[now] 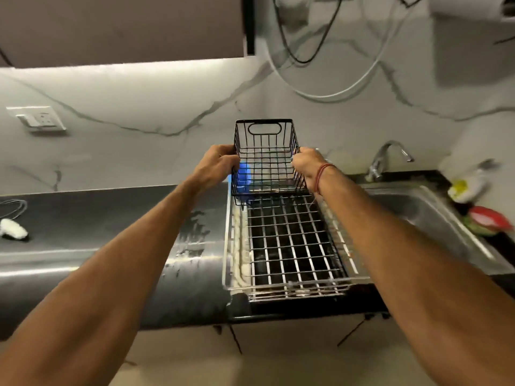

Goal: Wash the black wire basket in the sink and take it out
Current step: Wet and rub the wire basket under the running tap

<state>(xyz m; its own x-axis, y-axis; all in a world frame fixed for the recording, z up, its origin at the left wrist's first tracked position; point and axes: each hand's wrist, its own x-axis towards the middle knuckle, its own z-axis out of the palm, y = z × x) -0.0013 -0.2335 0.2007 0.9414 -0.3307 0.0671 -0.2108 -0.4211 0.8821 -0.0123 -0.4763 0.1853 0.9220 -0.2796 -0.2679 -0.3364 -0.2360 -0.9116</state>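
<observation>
The black wire basket [266, 157] is held in the air in front of the marble wall, above the far end of a steel dish rack [289, 246]. My left hand [218, 165] grips its left rim and my right hand [306, 164] grips its right rim; a red thread circles the right wrist. The basket is upright, its handle cut-out facing me at the far end. A blue object [243, 178] shows through the basket's lower left corner. The steel sink [423, 215] lies to the right, apart from the basket, with its tap [387, 157] behind it.
A dark countertop [92, 227], wet near the rack, stretches left with a white scrubber [12, 228] and a wire loop. A wall socket [41, 119] sits at the left. A bottle [471, 182] and a red-green item [489, 220] stand right of the sink. Cables hang overhead.
</observation>
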